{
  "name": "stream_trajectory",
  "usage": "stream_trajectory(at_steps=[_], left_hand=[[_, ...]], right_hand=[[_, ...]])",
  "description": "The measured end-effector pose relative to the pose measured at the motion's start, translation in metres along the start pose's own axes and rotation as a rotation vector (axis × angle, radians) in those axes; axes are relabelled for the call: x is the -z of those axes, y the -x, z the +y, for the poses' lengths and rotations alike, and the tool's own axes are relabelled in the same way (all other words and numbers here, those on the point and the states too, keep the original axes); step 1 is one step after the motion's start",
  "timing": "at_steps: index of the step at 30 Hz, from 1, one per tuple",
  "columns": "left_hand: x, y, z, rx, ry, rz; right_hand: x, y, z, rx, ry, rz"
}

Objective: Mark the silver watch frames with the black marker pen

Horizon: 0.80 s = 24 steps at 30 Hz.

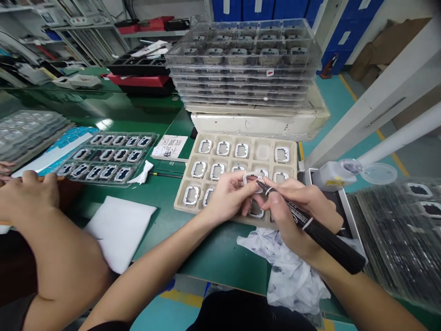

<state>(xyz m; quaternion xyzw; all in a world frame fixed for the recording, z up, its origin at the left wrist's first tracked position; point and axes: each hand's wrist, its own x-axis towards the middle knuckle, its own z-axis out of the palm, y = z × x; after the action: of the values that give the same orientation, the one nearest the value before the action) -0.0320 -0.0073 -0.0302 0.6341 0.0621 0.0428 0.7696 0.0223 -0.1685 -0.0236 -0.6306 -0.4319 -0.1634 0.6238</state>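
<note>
1. My left hand (229, 195) is gripping a pale frame (253, 174) between thumb and fingers, holding it just above the near part of the beige tray (263, 151).
2. My right hand (303, 207) is closing around a black marker (320, 234), whose tip is pointing toward ten o'clock at the frame's near edge; I cannot tell whether it is touching.
3. Other silvery frames are sitting in the beige tray's pockets, which are spreading from nine round to one o'clock of my hands.
4. At twelve o'clock, beyond that tray, a stack of clear trays (241, 85) is standing on a white block (248, 125).
5. At three o'clock a bottle (332, 175) is standing; toward four, more stacked trays (389, 239) are rising.
6. Between five and six o'clock a crumpled cloth (292, 276) is hanging over the edge of the green table (237, 262).
7. Toward eight o'clock a white sheet (120, 230) is lying flat; toward ten, a clear tray (149, 149) is holding dark-centred pieces.
8. At nine o'clock, well apart from mine, a co-worker's hand (31, 193) is showing.
</note>
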Motion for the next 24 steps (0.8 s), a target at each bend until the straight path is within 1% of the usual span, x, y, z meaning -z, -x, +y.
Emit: stream_trajectory(at_steps=[2, 5, 9, 13, 19, 22, 24], left_hand=[[-0.0003, 0.0006, -0.0011, -0.032, -0.013, 0.02], [-0.0031, 0.0037, -0.0019, -0.066, -0.042, 0.089], [-0.0068, 0.0075, -0.0026, -0.094, -0.099, 0.14], [-0.0078, 0.0086, -0.0042, -0.134, -0.13, 0.131], [-0.007, 0.0093, -0.0055, -0.191, -0.166, 0.159], [-0.0041, 0.0082, -0.003, -0.148, -0.152, 0.131], [-0.0009, 0.006, 0.0001, -0.1, -0.123, 0.074]], right_hand=[[0.0005, 0.0001, 0.0008, 0.022, 0.007, -0.019], [0.0001, -0.0005, 0.003, 0.041, 0.008, -0.023], [-0.0018, -0.0011, 0.0033, -0.015, -0.005, -0.026], [-0.003, -0.0016, 0.0023, -0.025, 0.009, 0.013], [-0.0037, -0.001, 0.0013, -0.058, 0.014, -0.009], [-0.0037, 0.0002, 0.0018, -0.079, -0.017, 0.002], [-0.0034, 0.001, 0.0038, -0.056, -0.032, 0.012]])
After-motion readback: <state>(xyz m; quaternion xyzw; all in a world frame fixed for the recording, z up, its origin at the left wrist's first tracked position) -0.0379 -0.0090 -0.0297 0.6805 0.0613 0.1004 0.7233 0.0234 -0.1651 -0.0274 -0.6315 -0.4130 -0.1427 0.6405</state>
